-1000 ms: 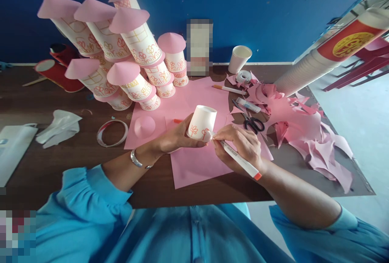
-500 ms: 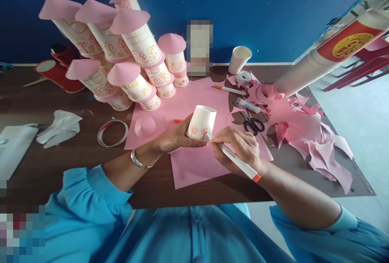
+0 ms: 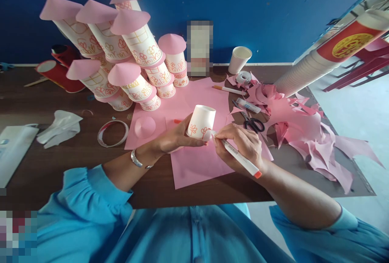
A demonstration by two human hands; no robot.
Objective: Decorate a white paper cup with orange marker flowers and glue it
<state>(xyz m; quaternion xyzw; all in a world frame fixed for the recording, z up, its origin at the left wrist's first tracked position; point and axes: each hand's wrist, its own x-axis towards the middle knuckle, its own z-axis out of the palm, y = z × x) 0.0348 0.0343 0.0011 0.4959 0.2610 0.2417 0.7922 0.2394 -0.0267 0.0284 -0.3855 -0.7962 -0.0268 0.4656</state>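
Observation:
A white paper cup (image 3: 202,117) with orange flowers drawn along its lower part is held tilted in my left hand (image 3: 179,135), the fingers wrapped around its base. My right hand (image 3: 241,145) grips a white marker with an orange end (image 3: 243,159), its tip at the cup's right side beside a flower. Beneath both hands lies a pink paper sheet (image 3: 197,169). A small pink paper cone (image 3: 145,127) rests on the paper left of my left hand.
Decorated cup towers with pink cone roofs (image 3: 130,22) stand at the back left. Tape roll (image 3: 113,133), scissors (image 3: 253,124), glue stick (image 3: 248,105), another marker (image 3: 229,89) and pink scraps (image 3: 294,125) lie around. A cup stack (image 3: 316,66) leans at the right; a single cup (image 3: 240,59) stands behind.
The marker tip has shifted slightly up and right along the cup, my right hand moving with it. A pink scrap now sticks out farther at the right edge. My left hand stays in place.

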